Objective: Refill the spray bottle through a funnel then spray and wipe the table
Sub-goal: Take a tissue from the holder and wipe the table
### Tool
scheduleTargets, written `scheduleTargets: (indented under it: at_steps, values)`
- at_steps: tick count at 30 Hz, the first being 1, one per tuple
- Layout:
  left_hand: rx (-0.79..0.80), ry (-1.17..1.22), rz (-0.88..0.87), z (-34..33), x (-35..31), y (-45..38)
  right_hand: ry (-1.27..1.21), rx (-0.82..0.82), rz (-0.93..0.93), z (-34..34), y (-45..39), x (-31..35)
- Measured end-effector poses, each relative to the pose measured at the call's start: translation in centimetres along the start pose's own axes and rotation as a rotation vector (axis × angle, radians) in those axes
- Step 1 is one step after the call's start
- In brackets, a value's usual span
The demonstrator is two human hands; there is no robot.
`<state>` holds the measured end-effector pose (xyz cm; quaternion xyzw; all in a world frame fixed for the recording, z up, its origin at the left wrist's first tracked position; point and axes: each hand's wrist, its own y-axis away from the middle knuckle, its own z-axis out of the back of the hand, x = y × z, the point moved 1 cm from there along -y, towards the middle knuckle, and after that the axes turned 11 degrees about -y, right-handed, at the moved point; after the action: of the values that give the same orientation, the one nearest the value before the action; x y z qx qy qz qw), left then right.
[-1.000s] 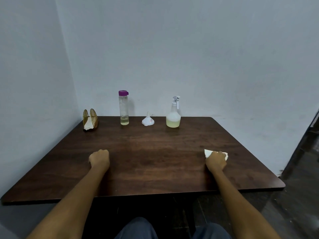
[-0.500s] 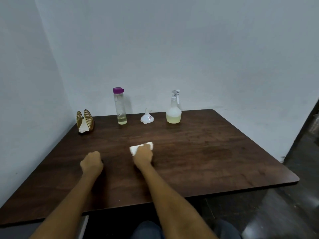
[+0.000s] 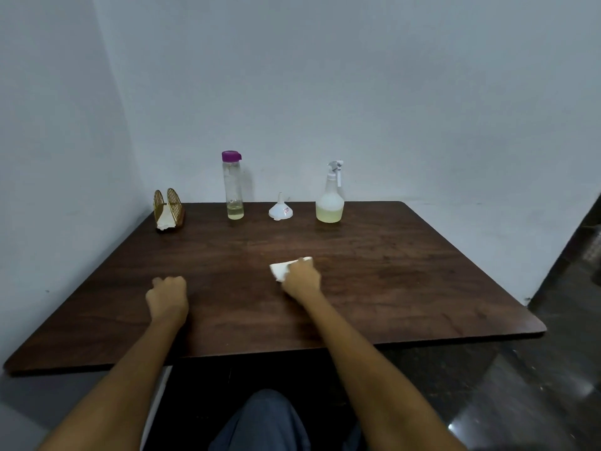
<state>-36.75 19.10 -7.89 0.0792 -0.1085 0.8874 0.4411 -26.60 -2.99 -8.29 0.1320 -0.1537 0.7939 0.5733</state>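
Dark wooden table [image 3: 390, 288] against grey wall, spray bottle [image 3: 329, 203] upper centre beside funnel [image 3: 280, 211]: right hand [image 3: 300, 278], fingers curled on white cloth [image 3: 282, 270] at frame centre, should press flat, overlap strokes; left hand [image 3: 167, 296] fisted, empty.

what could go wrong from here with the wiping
If the right hand sweeps the white tissue farther back, it could knock the upside-down funnel or the spray bottle by the wall. The left hand rests as a fist on the table, so that patch may go unwiped.
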Motion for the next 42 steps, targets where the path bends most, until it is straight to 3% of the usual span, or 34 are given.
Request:
scheduleTargets:
  at_steps: [7, 11, 15, 25, 29, 33, 42]
  values:
    - [-0.041, 0.069, -0.046, 1.7, -1.4, 1.9, 0.006, -0.174, -0.388, 7.6, 5.4, -15.2]
    - [-0.058, 0.100, -0.071, 2.5, -2.1, 3.4, -0.010, -0.215, -0.499, 9.1, 8.1, -17.7]
    - [-0.058, 0.119, -0.086, 2.9, -2.4, 4.7, -0.065, -0.228, -0.446, 7.7, 9.0, -13.4]
    - [-0.057, 0.087, -0.007, 2.0, 1.5, 5.4, -0.156, 0.082, 0.126, -2.7, 10.3, 9.9]
    - [-0.061, 0.069, 0.020, 2.5, 2.7, 5.5, -0.104, 0.096, 0.174, -3.3, 11.5, 12.0]
    - [-0.047, 0.067, 0.014, 2.5, 2.1, 6.2, -0.014, 0.038, 0.068, -0.8, 11.5, 7.7]
    - [-0.047, 0.079, -0.090, 4.3, -1.3, 7.7, 0.026, -0.193, -0.459, 7.4, 13.2, -11.4]
